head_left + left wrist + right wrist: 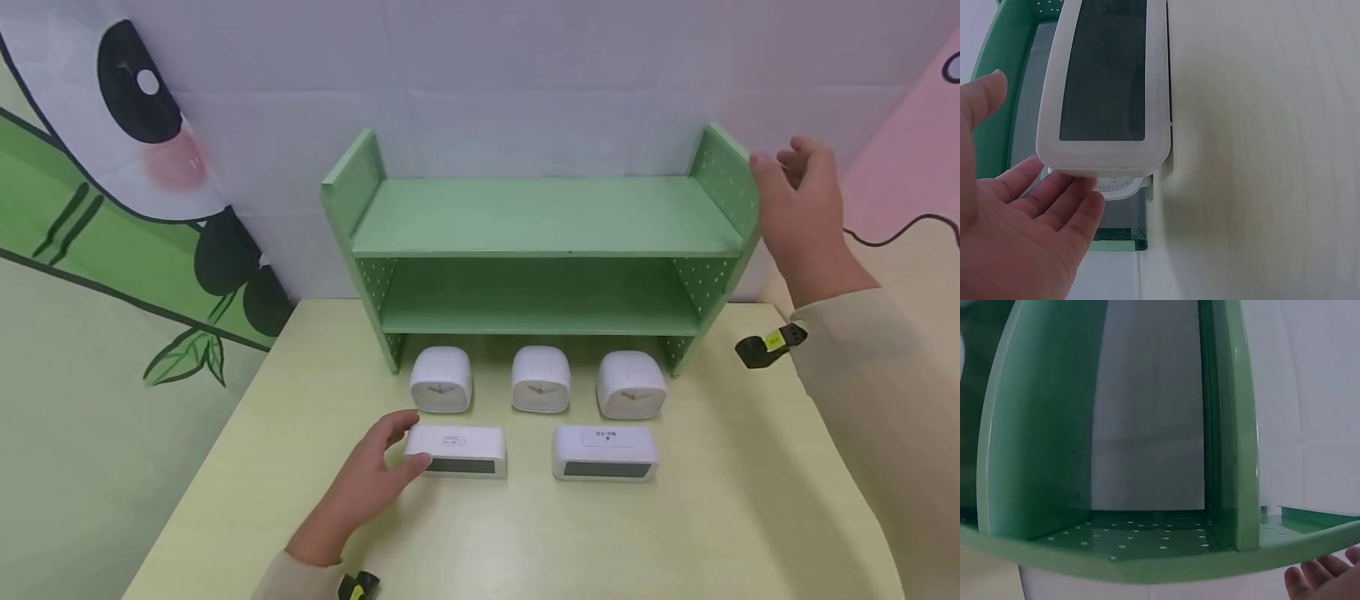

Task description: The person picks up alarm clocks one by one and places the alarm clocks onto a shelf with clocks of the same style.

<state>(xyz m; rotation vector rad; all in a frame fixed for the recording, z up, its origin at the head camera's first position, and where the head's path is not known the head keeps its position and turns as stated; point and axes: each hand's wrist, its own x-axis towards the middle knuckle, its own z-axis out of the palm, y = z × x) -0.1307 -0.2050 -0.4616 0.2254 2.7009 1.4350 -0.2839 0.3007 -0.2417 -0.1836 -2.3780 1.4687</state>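
Observation:
My left hand (367, 483) is at the left end of a white rectangular digital clock (457, 442) with a dark display. In the left wrist view its fingers (1054, 194) reach to the end of the clock, while the thumb stands well apart. My right hand (806, 212) is raised beside the upper right side panel of a green two-tier shelf (540, 217), fingers loosely bent and nothing held. Close to the shelf's outer side, its fingertips (1310, 578) show in the right wrist view; whether they touch the panel I cannot tell.
Three small white dial clocks, left (441, 371), middle (540, 371) and right (630, 375), stand in a row before the shelf. A second digital clock (603, 446) sits right of the first. The pale table (525, 542) meets a cloth-covered wall (525, 83).

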